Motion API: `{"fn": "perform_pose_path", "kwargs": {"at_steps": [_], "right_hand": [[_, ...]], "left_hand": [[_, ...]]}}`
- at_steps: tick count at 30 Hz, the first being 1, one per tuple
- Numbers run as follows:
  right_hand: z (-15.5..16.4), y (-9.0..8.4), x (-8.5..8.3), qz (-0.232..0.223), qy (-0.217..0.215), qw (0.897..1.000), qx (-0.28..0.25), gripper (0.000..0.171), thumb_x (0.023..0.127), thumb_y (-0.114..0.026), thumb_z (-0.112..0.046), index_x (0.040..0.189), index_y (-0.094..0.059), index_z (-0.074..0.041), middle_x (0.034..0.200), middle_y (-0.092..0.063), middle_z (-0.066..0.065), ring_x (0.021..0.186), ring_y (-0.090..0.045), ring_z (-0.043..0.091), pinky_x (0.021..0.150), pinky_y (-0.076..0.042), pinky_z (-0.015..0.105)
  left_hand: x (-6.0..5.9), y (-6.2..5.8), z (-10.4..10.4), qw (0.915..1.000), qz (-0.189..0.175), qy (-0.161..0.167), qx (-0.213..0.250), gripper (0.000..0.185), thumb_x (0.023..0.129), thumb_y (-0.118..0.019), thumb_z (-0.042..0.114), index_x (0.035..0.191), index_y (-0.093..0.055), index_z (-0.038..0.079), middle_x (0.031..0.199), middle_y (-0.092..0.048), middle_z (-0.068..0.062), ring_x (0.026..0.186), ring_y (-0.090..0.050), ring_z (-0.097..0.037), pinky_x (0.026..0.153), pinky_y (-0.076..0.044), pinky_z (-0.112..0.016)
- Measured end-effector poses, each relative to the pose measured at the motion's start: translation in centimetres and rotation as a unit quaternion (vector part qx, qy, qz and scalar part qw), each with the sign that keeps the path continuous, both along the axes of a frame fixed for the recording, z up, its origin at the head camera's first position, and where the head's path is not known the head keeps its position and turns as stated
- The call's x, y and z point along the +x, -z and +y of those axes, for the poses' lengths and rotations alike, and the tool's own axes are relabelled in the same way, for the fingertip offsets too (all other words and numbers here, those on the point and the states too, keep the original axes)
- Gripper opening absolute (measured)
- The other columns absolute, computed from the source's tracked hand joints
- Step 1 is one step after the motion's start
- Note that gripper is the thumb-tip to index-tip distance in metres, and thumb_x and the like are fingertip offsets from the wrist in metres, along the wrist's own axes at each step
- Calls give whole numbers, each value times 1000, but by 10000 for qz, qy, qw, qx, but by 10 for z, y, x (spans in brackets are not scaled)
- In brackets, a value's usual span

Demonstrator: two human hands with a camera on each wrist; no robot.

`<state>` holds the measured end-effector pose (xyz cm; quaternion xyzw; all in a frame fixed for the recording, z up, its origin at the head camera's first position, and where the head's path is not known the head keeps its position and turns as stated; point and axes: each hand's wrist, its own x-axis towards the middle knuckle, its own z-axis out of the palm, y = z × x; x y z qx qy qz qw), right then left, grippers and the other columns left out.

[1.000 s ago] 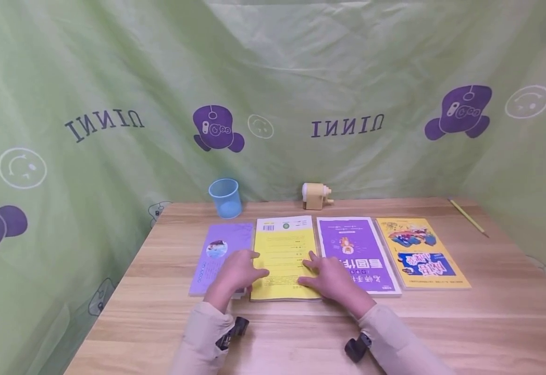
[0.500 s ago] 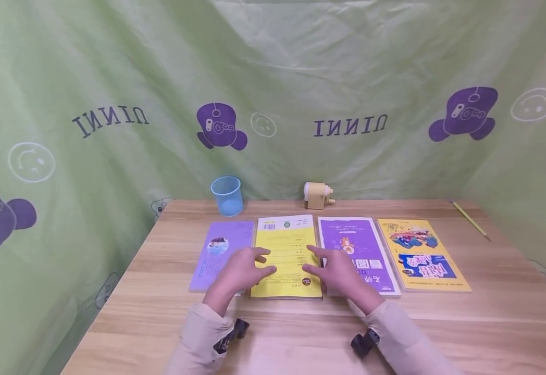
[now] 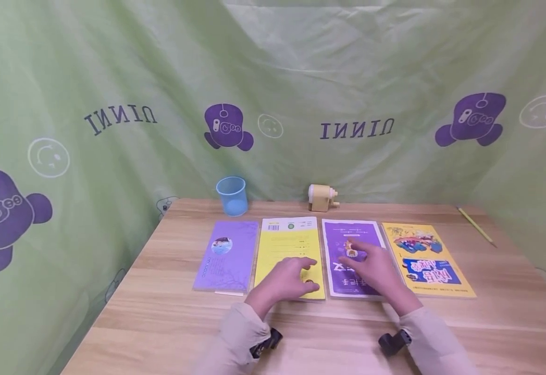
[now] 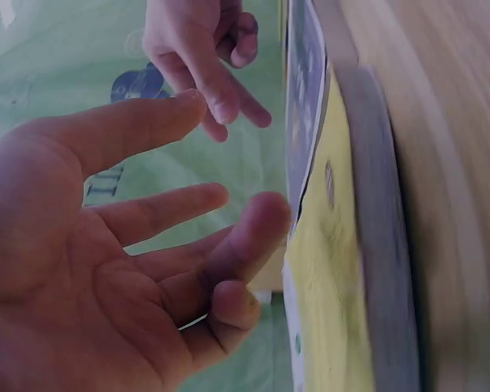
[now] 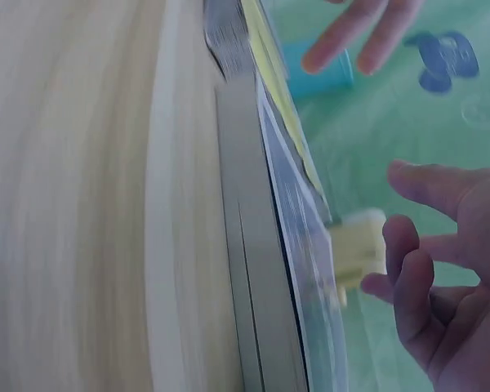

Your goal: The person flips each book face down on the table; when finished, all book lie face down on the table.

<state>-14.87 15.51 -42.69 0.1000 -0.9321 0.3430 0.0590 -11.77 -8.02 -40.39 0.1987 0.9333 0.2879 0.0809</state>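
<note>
Here the yellow book lies flat on the wooden table, second in a row of four, its near edge close to the person; the left hand hovers over its near right corner with fingers spread and relaxed, gripping nothing, and the left wrist view shows the open palm held just off the cover, apart from it. At 3 o'clock from the yellow book, edge to edge with it, lies the dark purple book; the right hand is over its middle, fingers loosely extended and holding nothing; whether the fingertips touch the cover cannot be told, and the right wrist view shows a gap between the hand and the page. At 9 o'clock from the yellow book lies the pale purple book, just beside it, with a thin white strip showing at its near edge; at 3 o'clock from the dark purple book lies the orange-yellow book, partly overlapped by the right wrist. At 11 o'clock, well behind the row, stands a blue cup, upright; at 12 to 1 o'clock stands a cream pencil sharpener against the green cloth backdrop; a yellow pencil lies far off at 2 o'clock near the table's right edge. Nothing lies between either hand and the book beneath it.
</note>
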Motion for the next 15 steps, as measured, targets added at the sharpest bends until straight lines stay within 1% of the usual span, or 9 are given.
{"fn": "perform_pose_path", "kwargs": {"at_steps": [1, 5, 8, 9, 10, 11, 13, 15], "right_hand": [[5, 0, 0, -43, 80, 10000, 36, 66, 89, -76, -33, 143, -53, -2, 132, -64, 26, 118, -63, 47, 97, -52, 57], [24, 4, 0, -170, 339, 9992, 126, 71, 89, -76, -36, 145, -50, -1, 133, -61, 28, 123, -57, 50, 102, -47, 60], [37, 7, 0, -242, 467, 9984, 195, 71, 90, -75, -36, 146, -49, 0, 136, -58, 28, 128, -52, 52, 106, -42, 63], [40, 8, 1, -263, 497, 9982, 216, 71, 90, -75, -36, 146, -49, 0, 137, -57, 28, 130, -50, 53, 106, -41, 63], [44, 9, 1, -307, 543, 9978, 238, 72, 90, -74, -37, 146, -48, 0, 139, -56, 29, 128, -52, 52, 105, -43, 63], [47, 9, 2, -359, 579, 9974, 228, 73, 90, -74, -37, 146, -48, 0, 140, -56, 29, 122, -56, 50, 101, -47, 61], [53, 11, 2, -436, 668, 9966, 222, 74, 90, -74, -38, 147, -47, 1, 139, -56, 30, 107, -62, 45, 89, -53, 53], [57, 11, 3, -447, 767, 9957, 249, 76, 89, -75, -40, 146, -47, 2, 137, -57, 31, 101, -63, 42, 83, -53, 49]], "left_hand": [[-1, 1, 5, 10000, -8, 49, -29, 55, 85, -79, 28, 134, -64, 9, 127, -70, -12, 111, -68, -25, 99, -52, -37], [-3, 6, 22, 9998, -4, 199, -72, 58, 83, -81, 28, 136, -63, 11, 126, -71, -10, 106, -67, -20, 97, -52, -32], [-4, 10, 31, 9997, -27, 214, -95, 61, 82, -82, 27, 137, -62, 11, 126, -70, -7, 105, -66, -16, 97, -52, -29], [-5, 10, 33, 9997, -84, 204, -71, 61, 82, -82, 27, 138, -62, 11, 127, -70, -7, 98, -67, -14, 93, -52, -28], [-5, 11, 35, 9997, -157, 180, -29, 62, 82, -82, 26, 138, -61, 11, 127, -70, -8, 90, -66, -12, 90, -52, -26], [-4, 12, 38, 9996, -250, 159, 22, 63, 82, -83, 25, 139, -61, 11, 128, -69, -8, 81, -65, -11, 84, -53, -25], [-4, 12, 42, 9992, -378, 92, 108, 64, 82, -83, 23, 140, -60, 10, 129, -68, -10, 66, -62, -8, 75, -50, -21], [-3, 13, 45, 9984, -515, 4, 233, 65, 82, -83, 21, 141, -58, 10, 129, -68, -11, 54, -59, -8, 65, -49, -20]]}}
